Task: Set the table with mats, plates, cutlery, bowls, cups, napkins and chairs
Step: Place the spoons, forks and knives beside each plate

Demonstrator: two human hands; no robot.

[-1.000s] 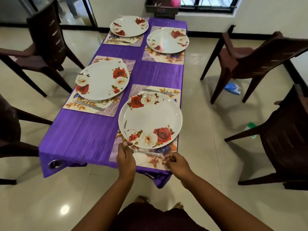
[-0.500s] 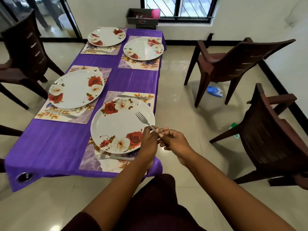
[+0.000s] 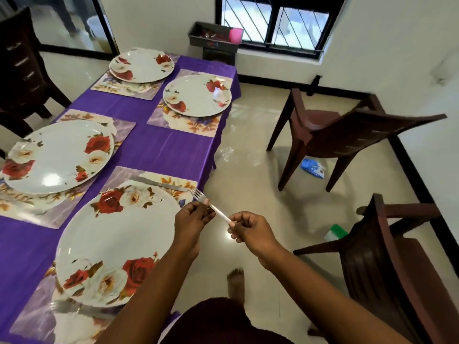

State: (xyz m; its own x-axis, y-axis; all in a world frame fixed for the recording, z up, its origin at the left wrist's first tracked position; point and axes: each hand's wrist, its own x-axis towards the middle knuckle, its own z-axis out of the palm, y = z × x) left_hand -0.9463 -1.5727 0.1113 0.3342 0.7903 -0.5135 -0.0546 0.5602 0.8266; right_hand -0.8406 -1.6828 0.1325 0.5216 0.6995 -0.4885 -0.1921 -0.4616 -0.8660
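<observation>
A slim silver fork [image 3: 208, 204] is pinched at its neck by the left hand [image 3: 191, 219] fingers and at its handle end by the right hand [image 3: 250, 229], beside the purple-clothed table [image 3: 159, 147], above glossy floor [image 3: 248, 175].

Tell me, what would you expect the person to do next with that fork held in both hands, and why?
Probably carry the fork to a far setting and lay it on a mat. The left hand and right hand pinch it in the air beside the near plate, which already has a knife above it and blurred cutlery below. No fork shows by the far right plate.
</observation>
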